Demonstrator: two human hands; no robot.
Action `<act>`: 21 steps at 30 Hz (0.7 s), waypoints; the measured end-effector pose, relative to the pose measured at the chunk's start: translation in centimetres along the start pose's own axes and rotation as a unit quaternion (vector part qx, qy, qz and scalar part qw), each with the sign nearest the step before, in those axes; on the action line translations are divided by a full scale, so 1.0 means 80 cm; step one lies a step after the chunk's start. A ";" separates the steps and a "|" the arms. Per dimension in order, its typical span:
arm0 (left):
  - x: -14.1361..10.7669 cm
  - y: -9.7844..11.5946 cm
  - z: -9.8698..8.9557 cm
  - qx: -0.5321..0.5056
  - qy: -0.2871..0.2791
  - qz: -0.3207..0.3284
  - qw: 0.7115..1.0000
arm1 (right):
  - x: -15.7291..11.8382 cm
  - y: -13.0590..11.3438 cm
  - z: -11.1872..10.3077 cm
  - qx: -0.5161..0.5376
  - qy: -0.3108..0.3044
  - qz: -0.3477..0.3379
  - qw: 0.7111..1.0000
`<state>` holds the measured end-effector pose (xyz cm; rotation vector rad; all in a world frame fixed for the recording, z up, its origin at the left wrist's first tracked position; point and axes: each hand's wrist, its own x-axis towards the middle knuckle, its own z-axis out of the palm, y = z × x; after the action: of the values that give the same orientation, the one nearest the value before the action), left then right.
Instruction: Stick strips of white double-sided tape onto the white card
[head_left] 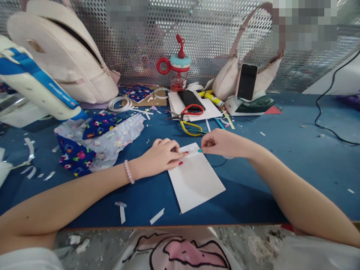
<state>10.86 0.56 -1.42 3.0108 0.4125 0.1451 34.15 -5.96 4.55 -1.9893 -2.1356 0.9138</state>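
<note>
A white rectangular paper piece [197,183] lies tilted on the blue table, near its front edge. My left hand [159,157] rests on the upper left of the paper, fingers apart, with red-nailed fingertips touching its surface. At the paper's upper right corner is my right hand [219,144], its fingers curled together and a teal thumbnail at the paper's edge; whatever lies between those fingers is too small to make out. Just behind the paper are scissors [187,122] with one red and one yellow handle. Patterned blue and pale wrapping paper [112,144] lies crumpled to the left.
Behind stand a pale backpack [64,56], a red-and-blue cup [180,71], a handbag [225,77] and an upright phone [247,81]. A black case [191,100] lies on white sheets. Paper scraps litter the left; a black cable [317,108] runs at right.
</note>
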 end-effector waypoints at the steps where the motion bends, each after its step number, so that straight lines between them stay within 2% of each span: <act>1: 0.000 0.000 0.000 -0.002 0.002 -0.002 1.000 | -0.001 -0.001 -0.001 0.001 0.004 -0.001 1.000; 21: -0.003 0.000 0.004 0.033 0.021 0.026 0.999 | 0.025 0.024 0.010 -0.041 -0.034 -0.005 0.999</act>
<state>10.68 0.45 -1.73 3.0896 0.3509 0.2042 35.21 -4.42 2.36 -2.0108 -2.2506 0.9195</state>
